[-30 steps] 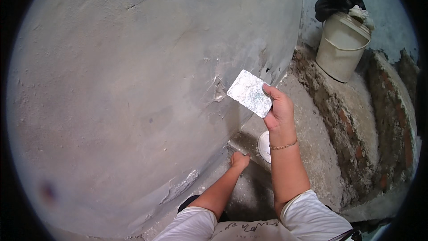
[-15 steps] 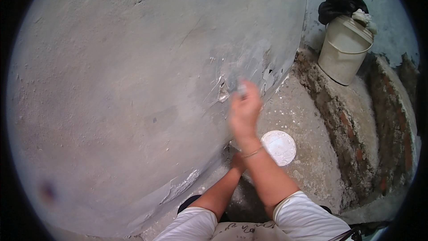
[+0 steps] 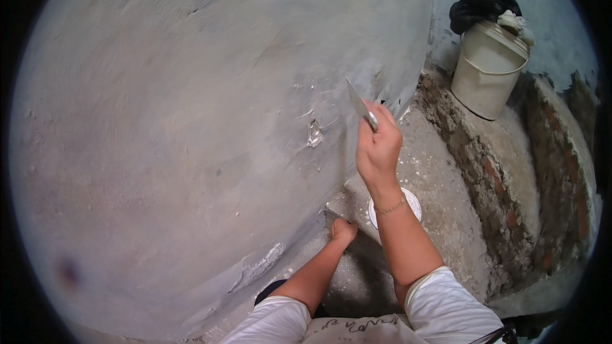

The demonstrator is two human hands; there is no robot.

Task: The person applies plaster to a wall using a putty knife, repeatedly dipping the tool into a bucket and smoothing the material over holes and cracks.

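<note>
My right hand point(image 3: 379, 146) is closed round the handle of a putty knife point(image 3: 358, 103). Its thin metal blade points up and left, close to the grey plastered wall point(image 3: 159, 114). Left of the blade, a rough hole point(image 3: 314, 134) in the wall shows pale, scraped edges, with scratches around it. Low by the foot of the wall, my left hand point(image 3: 344, 232) is curled closed against a grey step edge; what it grips, if anything, is hidden. A white round lid or tub top point(image 3: 413, 207) lies partly behind my right wrist.
A cream bucket point(image 3: 488, 73) with a wire handle stands upper right, topped by a black plastic bag point(image 3: 484, 3) and a whitish bundle point(image 3: 515, 24). Rough steps point(image 3: 503, 197) with exposed brick run down the right side. White specks dot the concrete point(image 3: 440, 172).
My right hand has moved right, away from the hole, and the putty knife blade now shows clearly. My left hand has come out from behind the right forearm.
</note>
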